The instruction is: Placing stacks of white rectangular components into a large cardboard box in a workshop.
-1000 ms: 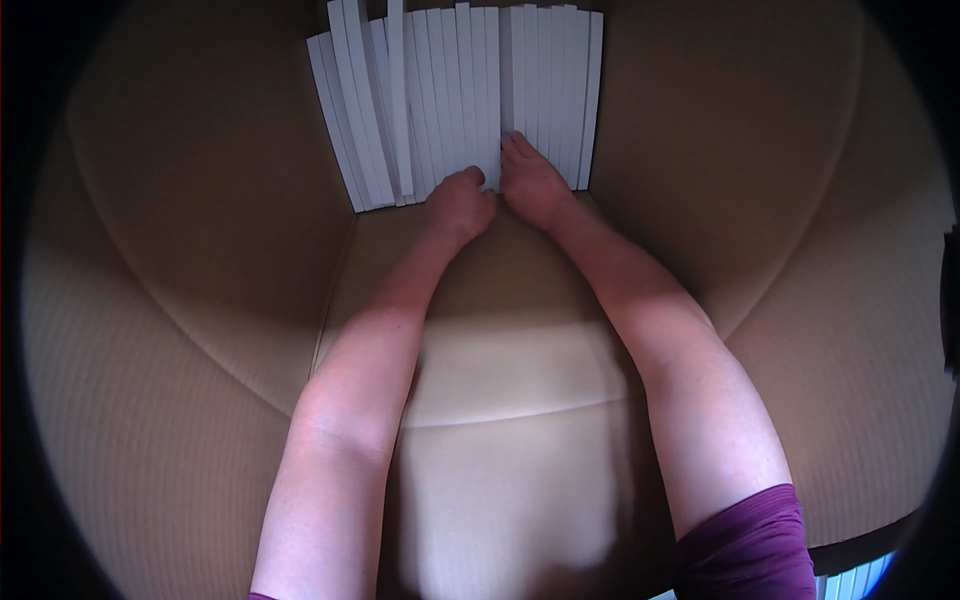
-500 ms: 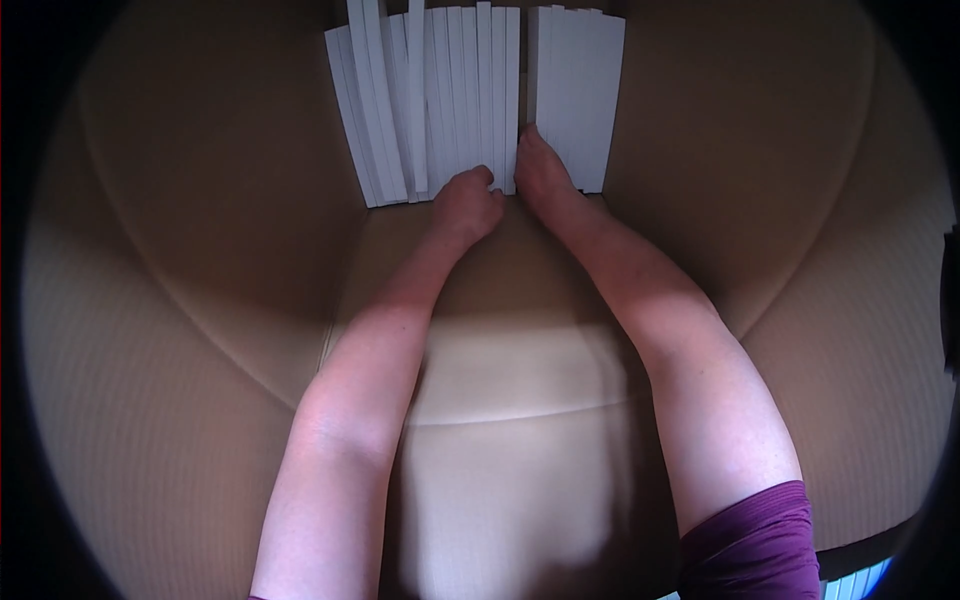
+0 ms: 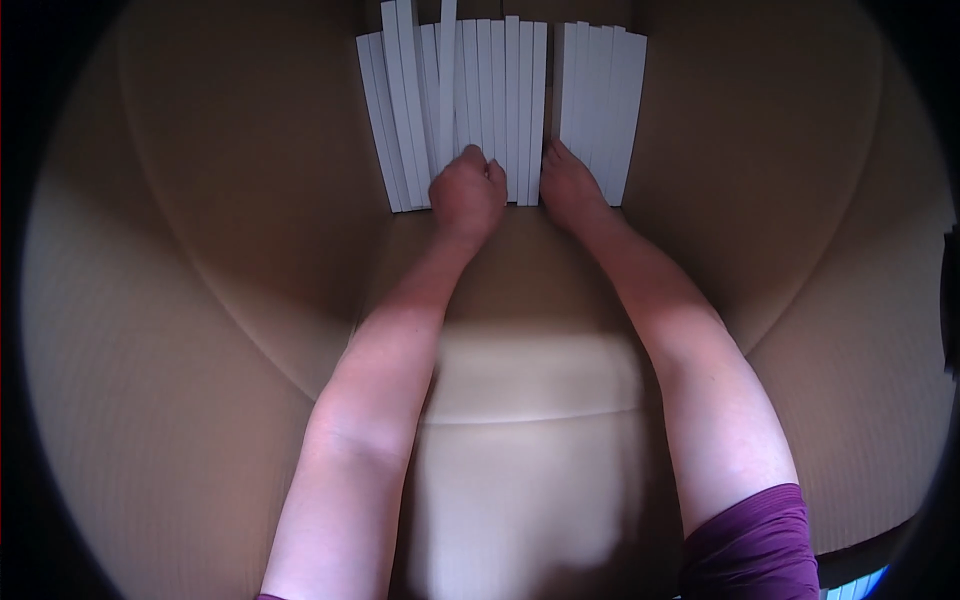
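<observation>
Head view shows left hand (image 3: 468,198) curled at white boards (image 3: 497,110), right hand (image 3: 572,190) where they part, any grip impossible to tell.

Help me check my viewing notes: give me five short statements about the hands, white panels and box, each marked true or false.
1. The white panels stand in a row at the far end of the cardboard box. True.
2. The panels stand tightly together along the whole row. False: a dark gap opens right of the middle.
3. The left hand and right hand are both at the lower part of the row. True.
4. All the panels are level on top. False: some toward the left rise higher.
5. The right sleeve is yellow. False: it is purple.
</observation>
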`<state>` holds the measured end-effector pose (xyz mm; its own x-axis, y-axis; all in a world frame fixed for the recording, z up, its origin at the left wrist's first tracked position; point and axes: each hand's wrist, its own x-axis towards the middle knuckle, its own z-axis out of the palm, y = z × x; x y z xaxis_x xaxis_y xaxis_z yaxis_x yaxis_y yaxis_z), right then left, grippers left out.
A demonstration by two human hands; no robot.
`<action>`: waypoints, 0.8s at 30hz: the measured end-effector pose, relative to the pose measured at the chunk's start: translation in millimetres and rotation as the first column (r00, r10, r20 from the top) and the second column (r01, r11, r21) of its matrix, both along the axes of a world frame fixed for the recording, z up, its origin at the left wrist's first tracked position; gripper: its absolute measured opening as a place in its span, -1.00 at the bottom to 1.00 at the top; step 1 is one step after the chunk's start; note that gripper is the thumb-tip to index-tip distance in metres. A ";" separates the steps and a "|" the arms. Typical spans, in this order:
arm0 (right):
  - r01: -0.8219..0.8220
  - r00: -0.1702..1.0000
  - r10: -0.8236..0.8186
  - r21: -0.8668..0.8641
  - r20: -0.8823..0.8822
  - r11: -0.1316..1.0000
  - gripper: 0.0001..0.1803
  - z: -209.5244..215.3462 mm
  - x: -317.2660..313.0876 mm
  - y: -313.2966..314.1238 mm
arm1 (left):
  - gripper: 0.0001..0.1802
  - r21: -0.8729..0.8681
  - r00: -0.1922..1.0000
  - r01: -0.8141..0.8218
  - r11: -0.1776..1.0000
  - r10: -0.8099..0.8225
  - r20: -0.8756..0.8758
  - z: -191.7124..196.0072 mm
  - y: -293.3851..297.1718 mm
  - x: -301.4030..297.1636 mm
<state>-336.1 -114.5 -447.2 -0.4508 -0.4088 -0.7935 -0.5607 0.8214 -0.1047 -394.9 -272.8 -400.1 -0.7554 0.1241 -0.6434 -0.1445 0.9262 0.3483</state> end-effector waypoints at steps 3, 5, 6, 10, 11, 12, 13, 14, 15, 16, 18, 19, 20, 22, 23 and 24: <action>-0.035 0.992 0.031 -0.024 -0.124 0.999 -0.62 -7.1 9.3 2.8 | -0.73 -0.067 0.994 -0.088 0.994 0.083 -0.073 9.4 2.8 -16.5; -0.019 1.000 0.019 -0.007 -0.004 1.000 -0.62 1.2 2.8 -9.6 | -0.70 -0.112 0.989 -0.117 0.987 0.106 -0.105 15.5 -8.2 -30.0; -0.013 1.000 0.012 -0.010 -0.012 1.000 -0.62 -0.3 5.7 -7.1 | -0.65 -0.144 0.985 -0.118 0.983 0.098 -0.138 17.6 -8.7 -35.6; 0.053 0.995 -0.057 -0.048 -0.080 0.997 -0.62 -6.6 14.1 2.5 | -0.40 -0.276 0.979 -0.144 0.950 0.096 -0.178 20.6 -12.8 -59.9; 0.047 0.996 -0.051 -0.055 -0.077 0.997 -0.62 -8.3 15.7 4.6 | -0.40 -0.271 0.980 -0.144 0.952 0.098 -0.176 21.8 -14.8 -62.2; 0.048 0.996 -0.052 -0.051 -0.072 0.998 -0.62 -6.2 14.1 2.5 | -0.34 -0.288 0.985 -0.097 0.953 0.051 -0.164 24.0 -18.9 -64.6; 0.042 0.997 -0.044 -0.043 -0.062 0.998 -0.62 -4.7 12.2 -0.8 | -0.29 -0.303 0.988 -0.051 0.952 0.004 -0.151 25.3 -19.7 -64.6; 0.035 0.998 -0.037 -0.034 -0.052 0.999 -0.61 -2.6 11.2 -1.9 | -0.29 -0.297 0.989 -0.049 0.954 0.006 -0.146 25.7 -17.1 -62.1; 0.034 0.998 -0.036 -0.031 -0.052 0.999 -0.61 -2.2 10.7 -2.1 | -0.28 -0.313 0.988 0.005 0.950 -0.052 -0.142 24.8 -16.4 -59.5; 0.035 0.997 -0.037 -0.030 -0.068 0.999 -0.60 -1.6 10.6 -1.8 | -0.28 -0.328 0.984 0.058 0.943 -0.109 -0.138 23.9 -15.6 -57.7; 0.034 0.996 -0.037 -0.027 -0.087 0.999 -0.60 -1.0 9.6 -1.0 | -0.29 -0.324 0.991 0.037 0.945 -0.076 -0.108 18.9 -16.8 -57.6; 0.024 0.998 -0.025 -0.028 -0.055 0.999 -0.60 -1.0 8.7 -0.9 | -0.30 -0.324 0.996 0.017 0.946 -0.045 -0.078 16.1 -17.3 -57.8; 0.013 1.000 -0.014 -0.031 -0.024 0.999 -0.59 -0.9 7.7 -0.7 | -0.30 -0.324 0.996 0.015 0.946 -0.044 -0.082 13.7 -17.7 -57.2; 0.037 0.999 -0.037 -0.032 -0.019 0.999 -0.60 0.3 7.3 -2.0 | -0.33 -0.318 0.986 0.035 0.947 -0.085 -0.143 13.7 -20.4 -56.2; 0.060 0.998 -0.060 -0.032 -0.015 0.998 -0.60 1.0 7.1 -2.8 | -0.33 -0.323 0.986 0.037 0.946 -0.087 -0.143 12.9 -20.8 -56.7; 0.061 0.998 -0.061 -0.035 -0.019 0.998 -0.60 -0.2 8.9 -1.1 | -0.33 -0.344 0.988 -0.011 0.939 -0.044 -0.151 11.1 -19.6 -57.8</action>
